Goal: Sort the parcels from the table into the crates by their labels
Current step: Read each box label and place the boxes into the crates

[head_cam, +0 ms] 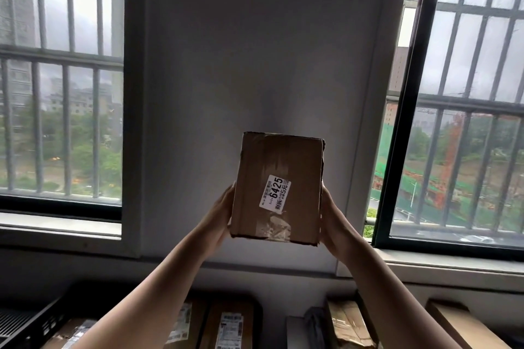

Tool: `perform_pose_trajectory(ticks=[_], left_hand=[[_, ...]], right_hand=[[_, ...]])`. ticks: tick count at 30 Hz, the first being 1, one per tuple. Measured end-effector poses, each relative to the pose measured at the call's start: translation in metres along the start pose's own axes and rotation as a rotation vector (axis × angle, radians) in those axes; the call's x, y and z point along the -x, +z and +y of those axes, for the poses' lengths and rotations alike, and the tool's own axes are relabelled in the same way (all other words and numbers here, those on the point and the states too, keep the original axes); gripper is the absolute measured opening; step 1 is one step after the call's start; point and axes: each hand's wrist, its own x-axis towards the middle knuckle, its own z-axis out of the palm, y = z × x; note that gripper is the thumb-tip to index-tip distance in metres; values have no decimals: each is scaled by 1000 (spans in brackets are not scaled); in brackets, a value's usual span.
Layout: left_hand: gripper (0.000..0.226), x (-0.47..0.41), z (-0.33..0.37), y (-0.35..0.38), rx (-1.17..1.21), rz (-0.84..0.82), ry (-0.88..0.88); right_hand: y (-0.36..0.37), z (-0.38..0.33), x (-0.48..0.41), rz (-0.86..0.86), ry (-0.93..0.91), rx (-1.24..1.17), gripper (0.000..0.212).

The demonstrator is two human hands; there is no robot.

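- Head view: a brown cardboard box [279, 188] is held up in the air in front of the grey wall [255, 51] between two barred windows, well above everything at the bottom edge of the picture.
- Its broad taped face is turned to the camera. A white label [275, 192] sits near the middle of that face, turned sideways; the big digits read 6425, and the smaller print and barcode are too small to make out.
- The left hand [219, 208] clasps the box's left edge low down, palm against the side. Its fingers go round the back and are hidden.
- The right hand [330, 215] clasps the right edge at about the same height. Only the heel of the hand and the wrist show; its fingers are also hidden behind the box.
- Both forearms rise from the bottom edge and cover part of what lies below.
- A black crate [28, 323] is cut off at the bottom left corner, with a taped parcel [68, 333] beside it, also cut off.
- More brown parcels [231, 326] with printed labels lie along the bottom edge, dim and partly out of frame. The surface under them cannot be seen.
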Motion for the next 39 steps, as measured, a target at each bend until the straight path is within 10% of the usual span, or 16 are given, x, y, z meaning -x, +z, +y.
perform_pose_trajectory(ticks=[15,22,28,39], left_hand=[[89,1,-16,-16,28,-210,-197],[83,3,-17,-16,31,-236,-183],[93,4,-17,-14,104,-157,-116],[77,11,-13,-11,101,-153,-58]], right_hand=[[-12,26,-11,-21,85,-37,105],[-12,36,-17,1,74,-109,96],[-5,33,-10,71,-48,-44,36],[1,25,-4,67,-149,34,45]])
